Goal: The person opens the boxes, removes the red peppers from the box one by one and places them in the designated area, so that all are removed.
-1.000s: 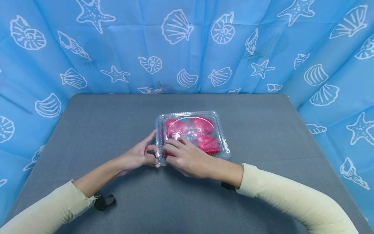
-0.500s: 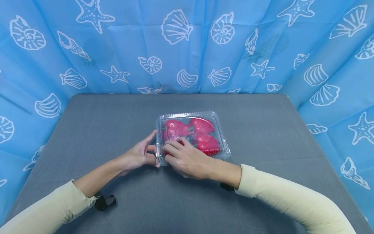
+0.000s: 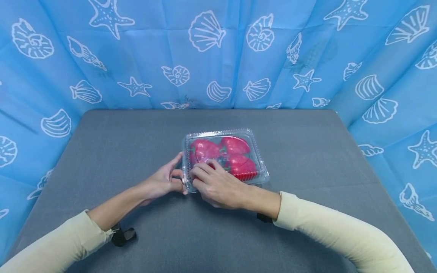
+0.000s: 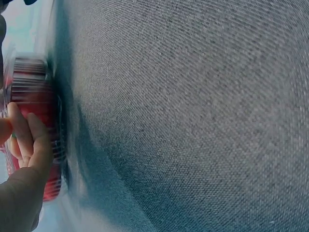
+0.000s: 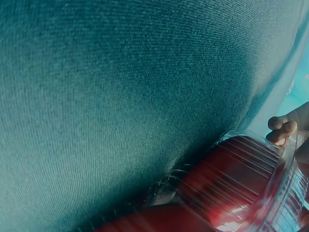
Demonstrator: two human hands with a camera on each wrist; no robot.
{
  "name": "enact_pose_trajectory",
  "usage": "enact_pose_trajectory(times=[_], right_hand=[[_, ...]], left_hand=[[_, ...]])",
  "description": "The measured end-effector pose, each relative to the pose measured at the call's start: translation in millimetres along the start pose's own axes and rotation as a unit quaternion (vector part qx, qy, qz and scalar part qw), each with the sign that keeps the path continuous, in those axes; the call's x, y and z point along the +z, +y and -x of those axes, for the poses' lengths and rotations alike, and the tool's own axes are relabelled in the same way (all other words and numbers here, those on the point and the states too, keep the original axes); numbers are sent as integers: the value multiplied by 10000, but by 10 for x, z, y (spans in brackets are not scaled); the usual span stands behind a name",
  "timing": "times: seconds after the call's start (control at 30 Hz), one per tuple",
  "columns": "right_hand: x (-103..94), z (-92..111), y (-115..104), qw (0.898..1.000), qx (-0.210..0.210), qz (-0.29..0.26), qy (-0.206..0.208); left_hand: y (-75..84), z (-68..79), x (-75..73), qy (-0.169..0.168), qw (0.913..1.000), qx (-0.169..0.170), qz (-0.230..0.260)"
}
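A clear plastic clamshell box lies on the table with its lid down. Several red pepper-like pieces with green stems show through the lid. At the box's left edge, my left hand holds the rim near the front corner; its curled fingers touch the ridged side in the left wrist view. My right hand reaches over the front left part, gripping the front rim with curled fingers; its fingertips and thumb are partly hidden. The ridged side wall of the box fills the lower right of the right wrist view.
The grey cloth-covered table extends around the box. Behind and beside it hangs a blue curtain printed with white shells and starfish. A black wrist mount is strapped below the left sleeve.
Glare on the lid has shifted and lessened, so the red pieces show more clearly. My right forearm has moved very slightly left. Both hands keep their places on the box.
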State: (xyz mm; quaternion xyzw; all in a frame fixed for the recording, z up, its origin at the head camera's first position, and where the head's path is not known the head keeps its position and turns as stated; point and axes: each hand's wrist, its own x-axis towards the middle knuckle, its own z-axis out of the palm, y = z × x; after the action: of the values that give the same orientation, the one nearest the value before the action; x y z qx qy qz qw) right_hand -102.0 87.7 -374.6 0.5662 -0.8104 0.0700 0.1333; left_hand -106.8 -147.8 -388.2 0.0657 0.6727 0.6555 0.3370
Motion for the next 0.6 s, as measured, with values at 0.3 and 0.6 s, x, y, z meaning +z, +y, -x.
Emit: enact_pose_trajectory(times=[0.3,0.6], right_hand=[[21,12,-3,9999,78,-61,-52],[33,22,1,9999,141,-67,-64]], left_hand=[[-30,-6,28,102,9999,99,21],[-38,-18,40,135,9998,177,-10]])
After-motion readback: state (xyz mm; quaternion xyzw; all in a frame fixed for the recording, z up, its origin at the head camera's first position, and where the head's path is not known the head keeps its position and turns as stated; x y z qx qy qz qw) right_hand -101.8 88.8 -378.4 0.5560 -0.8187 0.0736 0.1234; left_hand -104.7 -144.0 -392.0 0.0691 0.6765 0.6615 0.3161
